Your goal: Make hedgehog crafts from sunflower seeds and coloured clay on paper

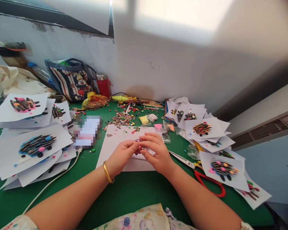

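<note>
My left hand [123, 156] is closed, thumb and index finger pinched together over a white sheet of paper [105, 158]. At its fingertips is a small pink bit of clay [140, 149], mostly hidden. My right hand [159, 156] meets it from the other side, thumb and index finger at the same bit, its other fingers curving over the sheet. Beneath the hands, partly covered, lies a seed picture [146, 148] with dark stripes. Loose striped sunflower seeds [121, 118] and small coloured balls lie at and beyond the sheet's far edge.
Finished-looking seed pictures lie in stacks at left [55, 134] and right [220, 148]. Red-handled scissors [210, 183] rest at right. A phone [88, 131] with a white cable [60, 177] lies left. Yellow clay [144, 120], pink clay [157, 126], a red flask [103, 85] and a bag [73, 81] stand behind.
</note>
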Available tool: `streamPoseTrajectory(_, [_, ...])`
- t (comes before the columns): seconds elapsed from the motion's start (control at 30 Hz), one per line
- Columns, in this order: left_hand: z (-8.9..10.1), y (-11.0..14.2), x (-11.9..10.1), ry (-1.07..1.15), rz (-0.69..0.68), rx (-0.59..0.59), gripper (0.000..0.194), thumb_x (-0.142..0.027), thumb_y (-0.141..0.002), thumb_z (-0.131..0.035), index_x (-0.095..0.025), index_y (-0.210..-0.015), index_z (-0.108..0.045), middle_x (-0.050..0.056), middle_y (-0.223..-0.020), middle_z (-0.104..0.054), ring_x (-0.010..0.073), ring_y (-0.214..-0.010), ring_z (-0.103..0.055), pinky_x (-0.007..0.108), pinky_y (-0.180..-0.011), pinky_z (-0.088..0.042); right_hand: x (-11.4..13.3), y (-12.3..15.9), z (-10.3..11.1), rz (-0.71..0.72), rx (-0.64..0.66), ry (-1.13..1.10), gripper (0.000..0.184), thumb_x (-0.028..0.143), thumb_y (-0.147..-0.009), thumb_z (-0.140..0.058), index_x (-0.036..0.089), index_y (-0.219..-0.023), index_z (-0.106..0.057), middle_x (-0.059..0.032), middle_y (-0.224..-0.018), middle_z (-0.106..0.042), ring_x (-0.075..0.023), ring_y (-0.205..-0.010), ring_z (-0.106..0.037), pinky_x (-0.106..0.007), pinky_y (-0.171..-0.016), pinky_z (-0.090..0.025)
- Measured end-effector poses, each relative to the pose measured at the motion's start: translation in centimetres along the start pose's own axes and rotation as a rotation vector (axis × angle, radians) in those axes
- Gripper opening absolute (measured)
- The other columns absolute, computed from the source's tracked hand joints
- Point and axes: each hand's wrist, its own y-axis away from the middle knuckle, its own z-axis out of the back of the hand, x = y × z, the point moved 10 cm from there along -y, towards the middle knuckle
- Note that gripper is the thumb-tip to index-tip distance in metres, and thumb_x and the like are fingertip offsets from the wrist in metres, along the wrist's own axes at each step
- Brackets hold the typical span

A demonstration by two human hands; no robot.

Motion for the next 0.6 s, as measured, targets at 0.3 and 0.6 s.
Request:
streamPoseTrajectory(0.3, [1.9,-0.2,-1.3,0.022,-0.048,-0.106,0.045,-0.059,-0.086,-0.057,-0.016,-0.081,-0.071,0.007,-0.087,-0.070,0.0205,-0.087,-0.064,0.035,-0.087,-0.050,-3.1,0.1,2.2,-0.139,-0.151,-0.080,0.006,0.026,-0.089,-0.065,0.025,-0.094,-0.069,-0.0054,-0.111,-0.070,-0.0226,-0.114,-0.060,-0.045,-0.104,-0.045])
streamPoseTrajectory(0.6, [4.8,-1.3,-2.9,-0.376,-0.140,-0.246,0.032,-0.048,-0.087,-0.059,-0.018,-0.084,-0.069,0.005,-0.085,-0.068,0.0206,-0.084,-0.062,0.032,-0.079,-0.048,-6.9,0.8,1.2,-0.379,-0.103,-0.122,0.010,0.028,-0.085,-0.063,0.021,-0.090,-0.068,-0.0038,-0.090,-0.070,-0.0171,-0.080,-0.063,-0.032,-0.076,-0.053])
